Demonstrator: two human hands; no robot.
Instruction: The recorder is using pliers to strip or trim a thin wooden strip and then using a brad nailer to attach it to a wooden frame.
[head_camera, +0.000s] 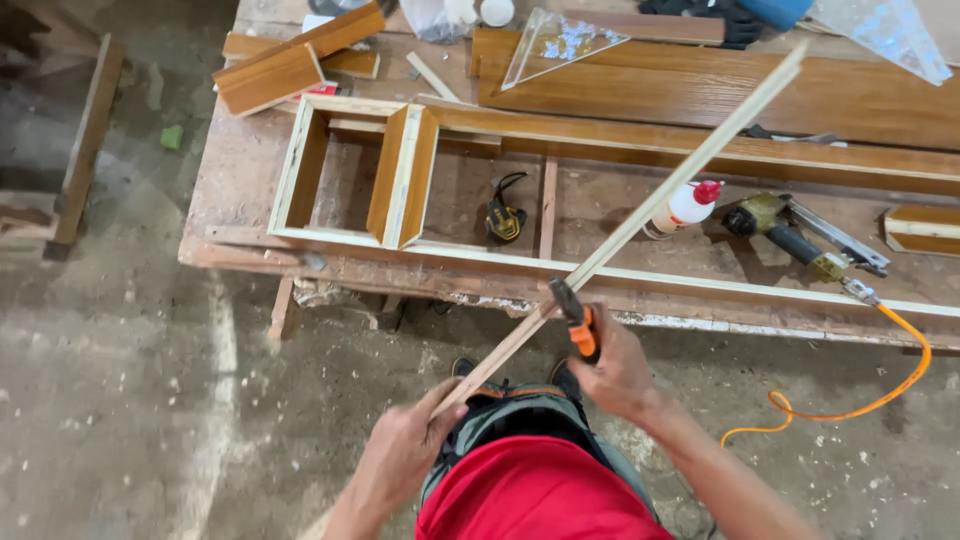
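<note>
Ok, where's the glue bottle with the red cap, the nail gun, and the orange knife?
glue bottle (686, 206), head view, on its white body.
nail gun (770, 222), head view, on its dark body.
orange knife (581, 332), head view, on the orange handle, in the right hand (618, 372).

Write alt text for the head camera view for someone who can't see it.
A person's left hand holds the near end of a long thin wood strip while the right hand sets an orange-handled knife against it. Beyond, a workbench carries a long wooden frame, a nail gun with orange hose, a glue bottle and a tape measure.
</note>
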